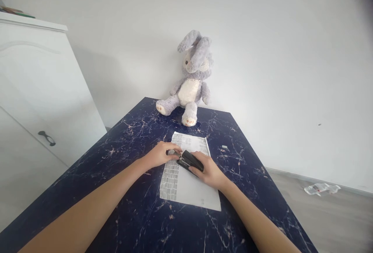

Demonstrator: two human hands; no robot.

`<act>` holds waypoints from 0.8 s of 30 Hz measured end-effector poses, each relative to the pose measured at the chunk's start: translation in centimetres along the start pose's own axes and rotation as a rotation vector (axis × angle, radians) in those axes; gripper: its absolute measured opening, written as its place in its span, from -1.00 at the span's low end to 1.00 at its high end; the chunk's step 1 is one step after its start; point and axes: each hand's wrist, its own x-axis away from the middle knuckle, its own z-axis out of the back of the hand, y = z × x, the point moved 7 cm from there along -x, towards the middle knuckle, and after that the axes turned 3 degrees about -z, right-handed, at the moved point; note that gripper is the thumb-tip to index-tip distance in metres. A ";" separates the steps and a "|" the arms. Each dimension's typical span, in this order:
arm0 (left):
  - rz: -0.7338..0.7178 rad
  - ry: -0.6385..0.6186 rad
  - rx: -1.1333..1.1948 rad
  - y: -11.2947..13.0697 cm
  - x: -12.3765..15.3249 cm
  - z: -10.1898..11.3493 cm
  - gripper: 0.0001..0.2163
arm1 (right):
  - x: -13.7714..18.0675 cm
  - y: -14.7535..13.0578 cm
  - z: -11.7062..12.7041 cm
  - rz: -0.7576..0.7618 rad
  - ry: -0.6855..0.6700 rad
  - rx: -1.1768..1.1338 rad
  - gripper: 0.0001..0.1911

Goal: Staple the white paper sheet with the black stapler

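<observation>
A black stapler is over a printed sheet of paper on the dark blue marbled table. My right hand wraps round its body from the right, the thumb along the near side. From the left, my left hand pinches a narrow dark part at the stapler's other end. Fingers hide part of the join, so I cannot make out how that part connects. Dense grey print runs down the paper's left side, and its far right corner curls up slightly.
A grey plush rabbit sits at the table's far end against the wall. A small pale piece lies right of the paper. A white cabinet stands left; clear plastic bottles lie on the floor at right.
</observation>
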 end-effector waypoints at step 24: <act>0.109 -0.064 0.341 0.3 0.2 -0.8 -0.60 | 0.7 0.5 1.6 0.033 0.102 -0.187 -0.64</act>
